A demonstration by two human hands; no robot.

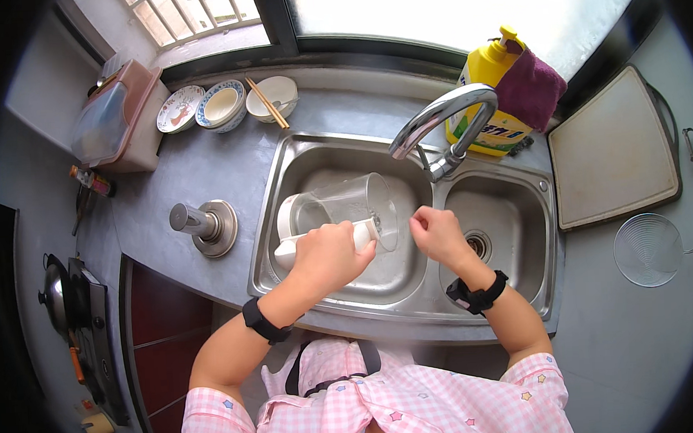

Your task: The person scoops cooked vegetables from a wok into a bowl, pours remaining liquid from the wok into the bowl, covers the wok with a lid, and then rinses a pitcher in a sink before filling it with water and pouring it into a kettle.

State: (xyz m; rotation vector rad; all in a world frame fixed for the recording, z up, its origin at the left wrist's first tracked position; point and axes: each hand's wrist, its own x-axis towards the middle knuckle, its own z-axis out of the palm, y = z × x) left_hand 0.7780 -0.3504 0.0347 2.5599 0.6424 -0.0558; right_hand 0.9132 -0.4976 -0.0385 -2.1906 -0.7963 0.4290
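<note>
My left hand grips the white handle of a clear jug with a white base. The jug is tilted on its side in the large basin of the stainless-steel sink, its mouth towards the right. Whether it rests on the basin floor I cannot tell. My right hand hovers by the divider between the basins, just right of the jug's mouth and apart from it. Its fingers are curled in, and nothing shows in them. A chrome faucet arches behind, its spout over the large basin.
Left of the sink stands a metal part with a round base. Behind are bowls, chopsticks and a lidded box. A yellow pump bottle bears a purple cloth. Rightward are a cutting board and wire strainer.
</note>
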